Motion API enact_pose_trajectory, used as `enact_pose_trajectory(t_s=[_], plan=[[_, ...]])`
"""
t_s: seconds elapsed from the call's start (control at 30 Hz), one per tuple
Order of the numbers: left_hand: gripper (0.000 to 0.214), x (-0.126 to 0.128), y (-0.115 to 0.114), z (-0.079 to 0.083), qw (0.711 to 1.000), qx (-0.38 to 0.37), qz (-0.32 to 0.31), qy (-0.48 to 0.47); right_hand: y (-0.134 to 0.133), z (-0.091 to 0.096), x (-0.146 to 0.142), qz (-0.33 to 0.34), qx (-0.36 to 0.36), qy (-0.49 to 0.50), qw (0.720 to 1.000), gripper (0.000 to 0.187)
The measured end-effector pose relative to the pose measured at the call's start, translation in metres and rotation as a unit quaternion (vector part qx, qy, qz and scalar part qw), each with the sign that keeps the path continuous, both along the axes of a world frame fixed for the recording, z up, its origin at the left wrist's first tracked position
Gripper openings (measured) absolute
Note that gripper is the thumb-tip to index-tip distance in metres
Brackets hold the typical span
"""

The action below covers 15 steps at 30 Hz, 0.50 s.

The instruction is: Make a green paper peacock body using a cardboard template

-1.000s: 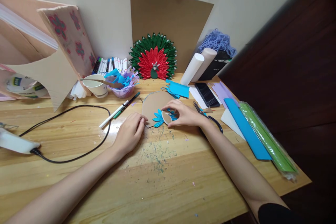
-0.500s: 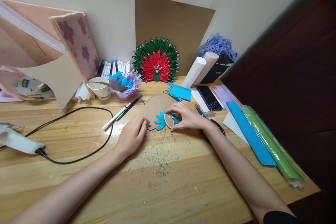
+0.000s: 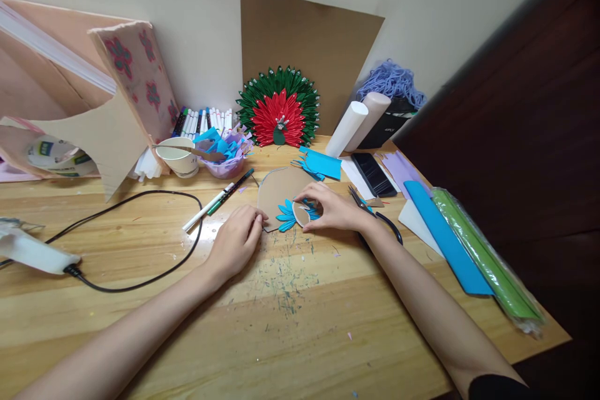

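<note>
- Pinching what, the right hand (image 3: 330, 207)?
- A small pale oval piece (image 3: 300, 214), nipped between thumb and fingertips and tilted up over a fan of blue paper petals (image 3: 284, 217). The petals sit on the near rim of a rounded cardboard base (image 3: 277, 186). The base lies flat on the desk (image 3: 300, 325), about midway between its left and right edges and closer to the back edge than the front.
- And the left hand (image 3: 237, 240)?
- Fingers curled in, tips against the base's near-left rim. Whether they grip the card or only press on it, I cannot tell.
- What lies around?
- Black-handled scissors (image 3: 377, 220) just beside the right wrist. Toward the right edge are a dark phone (image 3: 374, 174), a long blue strip (image 3: 445, 237) and a green bundle (image 3: 482, 259) in clear wrap. Left of the base two pens (image 3: 218, 198) lie aslant, and beyond them stand a paper cup (image 3: 178, 159) and a purple bowl (image 3: 225, 165) of blue scraps. A white glue gun (image 3: 32, 253) rests at the left edge, its black cable (image 3: 140, 281) looping over the wood. At the back edge a green and red paper rosette (image 3: 280, 106) leans upright.
</note>
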<state>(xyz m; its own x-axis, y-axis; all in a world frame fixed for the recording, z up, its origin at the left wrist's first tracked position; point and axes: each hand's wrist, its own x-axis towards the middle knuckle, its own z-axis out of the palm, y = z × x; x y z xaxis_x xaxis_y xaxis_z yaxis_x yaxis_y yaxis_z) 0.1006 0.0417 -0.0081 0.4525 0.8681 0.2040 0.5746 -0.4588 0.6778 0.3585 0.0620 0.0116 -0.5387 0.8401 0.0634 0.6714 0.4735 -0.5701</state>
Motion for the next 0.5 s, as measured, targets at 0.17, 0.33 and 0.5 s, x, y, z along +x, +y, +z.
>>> enact_pose_trajectory(t_s=[0.17, 0.33, 0.5], plan=[[0.026, 0.0002, 0.0, 0.0005, 1.0, 0.002, 0.001, 0.003, 0.0, 0.0, -0.0006, -0.006, -0.011, 0.004, 1.0, 0.057], [0.027, 0.0006, -0.0001, 0.0016, 1.0, 0.005, 0.001, 0.002, 0.0007, -0.0023, 0.0001, -0.007, -0.016, 0.018, 1.0, 0.054], [0.027, 0.0005, -0.0001, 0.0017, 1.0, 0.0, 0.002, 0.007, 0.0006, -0.0044, 0.0004, -0.009, -0.016, 0.021, 1.0, 0.056]])
